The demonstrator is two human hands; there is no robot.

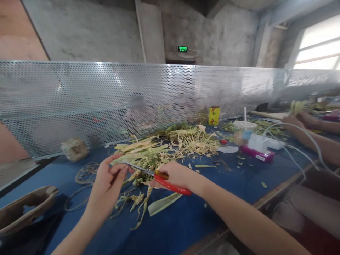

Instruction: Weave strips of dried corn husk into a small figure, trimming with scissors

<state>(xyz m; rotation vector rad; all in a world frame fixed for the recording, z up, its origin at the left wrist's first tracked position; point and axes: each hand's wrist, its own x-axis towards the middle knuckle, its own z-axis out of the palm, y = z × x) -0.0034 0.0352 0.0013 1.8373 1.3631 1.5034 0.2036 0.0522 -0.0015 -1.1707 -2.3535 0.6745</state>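
My right hand is closed around red-handled scissors. Their long silver blades point left and reach the fingertips of my left hand. The thumb and fingers of that hand are pinched together; whatever they hold is too small or hidden to name. Just behind the blades lie pale green and yellow strips of dried husk and a heap of crinkled green plant pieces. A broad pale husk strip rests on the blue tabletop below my right hand, near stringy dry scraps.
A perforated metal screen runs along the back. To the left are twine and a cardboard carrier. Further right stand a yellow can, a lidded cup with a straw and a purple box. A co-worker's hands hold husk.
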